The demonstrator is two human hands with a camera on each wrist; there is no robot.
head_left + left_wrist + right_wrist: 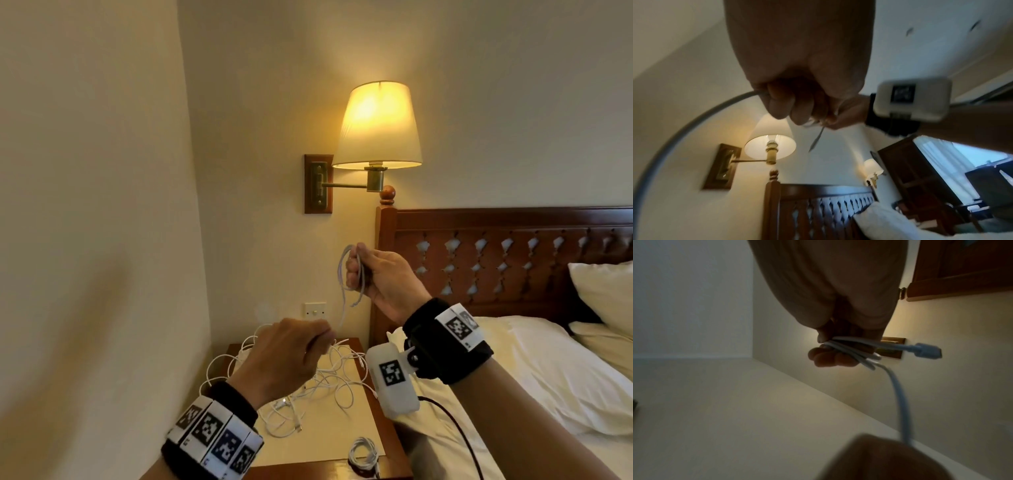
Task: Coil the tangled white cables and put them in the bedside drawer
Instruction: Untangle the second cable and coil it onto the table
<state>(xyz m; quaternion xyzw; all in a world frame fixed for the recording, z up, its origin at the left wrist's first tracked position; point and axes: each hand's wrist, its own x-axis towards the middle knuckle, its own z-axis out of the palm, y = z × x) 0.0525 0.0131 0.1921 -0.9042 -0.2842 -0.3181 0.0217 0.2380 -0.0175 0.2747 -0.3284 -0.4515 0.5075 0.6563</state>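
We hold our right hand (383,277) up beside the headboard (507,253), its fingers (830,358) curled round a small bundle of loops of white cable (349,277), a plug end sticking out past them. Our left hand (287,356) sits lower, above the table (383,428), fingers (781,104) pinching the same cable where it trails down toward the tangled pile (308,380) lying on the table top. One finished coil (363,452) rests near the front edge of the table, on the side toward the bed (513,377).

We judge the main risk to be the trailing length snagging in the pile: a pull from the left hand could drag the whole knot up, or off the table edge toward the wall. The loops in the right hand may also spring apart if the grip slackens, since nothing ties them.

The bedside drawer is not in view, so we cannot tell whether it is open or what it holds. The cables we can see are all outside it.
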